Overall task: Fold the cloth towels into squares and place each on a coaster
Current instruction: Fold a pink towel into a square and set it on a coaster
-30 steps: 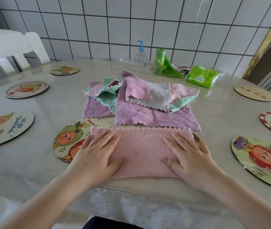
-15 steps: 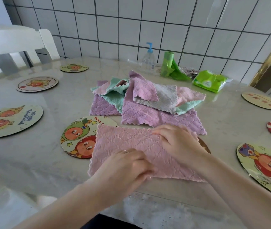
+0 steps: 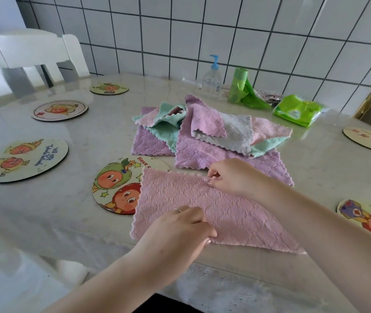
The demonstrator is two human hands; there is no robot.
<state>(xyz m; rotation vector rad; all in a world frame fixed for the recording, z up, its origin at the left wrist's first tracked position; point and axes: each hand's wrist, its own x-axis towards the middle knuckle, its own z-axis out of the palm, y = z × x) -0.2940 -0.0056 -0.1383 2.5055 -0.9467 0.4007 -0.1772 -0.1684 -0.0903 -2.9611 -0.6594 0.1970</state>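
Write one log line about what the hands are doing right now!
left hand pinches near edge | right hand pinches far edge | pink towel half-folded, overlapping coaster

towel (image 3: 180,199) overlapping coaster (image 3: 114,184), towel pile (image 3: 202,136) behind

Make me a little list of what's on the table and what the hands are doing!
towel being folded: pink towel, flat, its left edge over a cartoon coaster
left hand: pinches the towel's near edge
right hand: pinches the towel's far edge
waiting: towel pile, purple, mint, pink, grey
other coasters: several around the table, all bare
at the wall: pump bottle, green bag roll
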